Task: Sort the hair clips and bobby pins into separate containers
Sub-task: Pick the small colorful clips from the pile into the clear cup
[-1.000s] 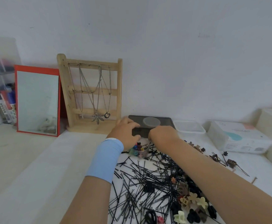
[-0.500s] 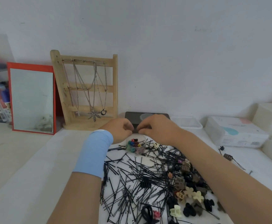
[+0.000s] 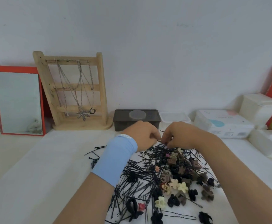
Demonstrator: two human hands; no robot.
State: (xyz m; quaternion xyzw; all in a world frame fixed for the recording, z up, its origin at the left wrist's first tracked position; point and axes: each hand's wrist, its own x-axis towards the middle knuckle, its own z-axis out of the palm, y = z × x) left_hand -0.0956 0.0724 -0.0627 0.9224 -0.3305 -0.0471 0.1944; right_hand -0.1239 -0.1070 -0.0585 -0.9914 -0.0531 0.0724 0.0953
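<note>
Gathering the farthest bobby pins
Left hand and right hand curl fingertip to fingertip, hold unclear; dark box stands just behind the left one.

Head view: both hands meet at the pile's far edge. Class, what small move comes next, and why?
Probably lift the pinched black metal bobby pins clear: left hand and right hand seem to grip some, plastic claw clips lie tangled beside them, and the clear rectangular tub stands behind.

A wide light-blue cuff sits behind the left hand
</note>
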